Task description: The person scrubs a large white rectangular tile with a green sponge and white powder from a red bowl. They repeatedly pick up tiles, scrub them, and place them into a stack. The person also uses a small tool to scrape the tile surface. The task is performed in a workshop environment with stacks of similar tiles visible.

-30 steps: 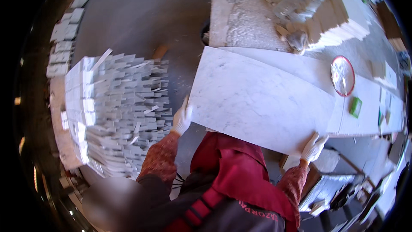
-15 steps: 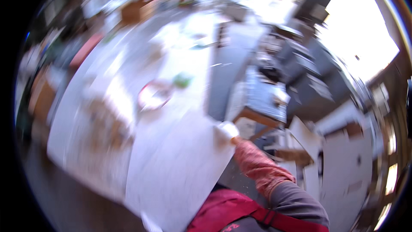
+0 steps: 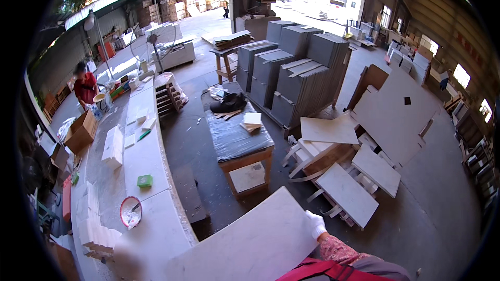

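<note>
A large pale slab (image 3: 250, 237), white with faint grey veining like marble, slants across the near middle. It reaches past the right edge of the long white workbench (image 3: 174, 198) and over the floor. My right hand (image 3: 315, 226), in a white glove, is closed on the slab's right edge, fingers on the upper face. My left hand is not in view. On the bench, left of the slab, are a red-rimmed bowl (image 3: 130, 212) with white paste and a tool in it, a small green box (image 3: 145, 181) and stacked pale stone strips (image 3: 96, 234).
A plastic-covered wooden stand (image 3: 239, 138) with a black bag stands ahead, dark grey slab stacks (image 3: 297, 80) behind it. Several white panels (image 3: 348, 192) lean and lie to the right. A person in red (image 3: 86, 86) stands beyond the bench at far left.
My view has swung to the right. The slab, earlier over the bench top, now juts out past its right edge, my right hand still on its edge.
</note>
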